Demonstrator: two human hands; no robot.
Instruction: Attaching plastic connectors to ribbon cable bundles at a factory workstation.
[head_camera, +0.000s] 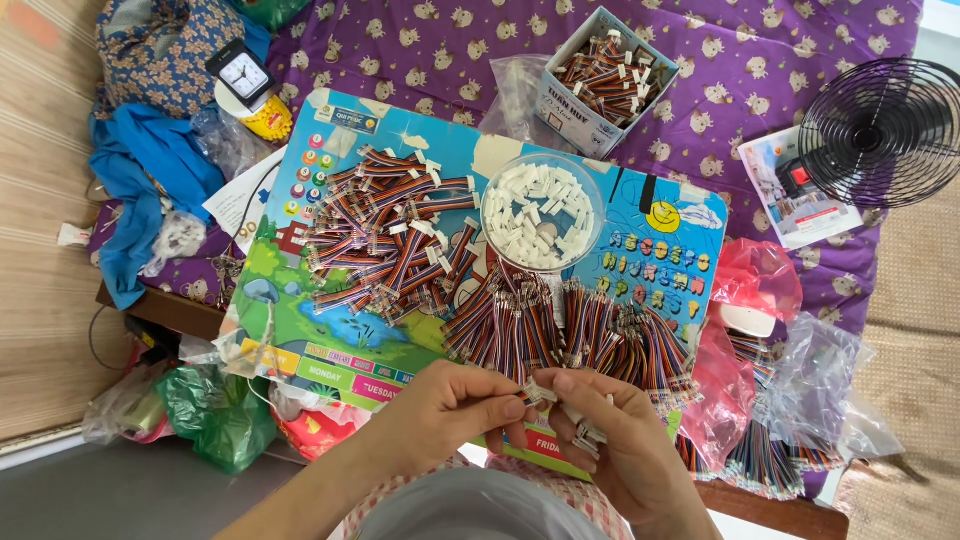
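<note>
**Small white connector pinched between both hands at the near edge of the play board**

Held over the near edge of the colourful children's board (300, 330): a small white plastic connector (541, 391), pinched from both sides. Left hand (450, 408) closed, thumb and forefinger tips gripping the connector's left end. Right hand (610, 430) curled shut, fingertips meeting the same piece from the right, with several more white connectors (588, 435) tucked into the palm. Whether a wire already sits in the pinched piece: cannot tell, too small.

Just beyond the fingers, along the near right part of the board, a row of rainbow ribbon-cable bundles (580, 335), lying side by side, ends bare. Farther in, at the board's middle left, a loose heap of ribbon cables with white connectors fitted (385, 235). Beside that heap, toward the far edge, a round clear tub of loose white connectors (541, 213), upright and open.

Off the board's far edge, on the purple patterned cloth (740, 60), an open cardboard box (600, 80) packed with finished cables. Past the far left corner, a small black-and-white alarm clock (243, 73) on a yellow base, next to blue fabric (150, 160). Off the right edge, a pink plastic bag (755, 275) and clear bags of more ribbon cables (790, 430). At the far right, well apart, a black fan (882, 130) resting on the cloth. Below the near left corner, a green plastic bag (220, 415).
</note>
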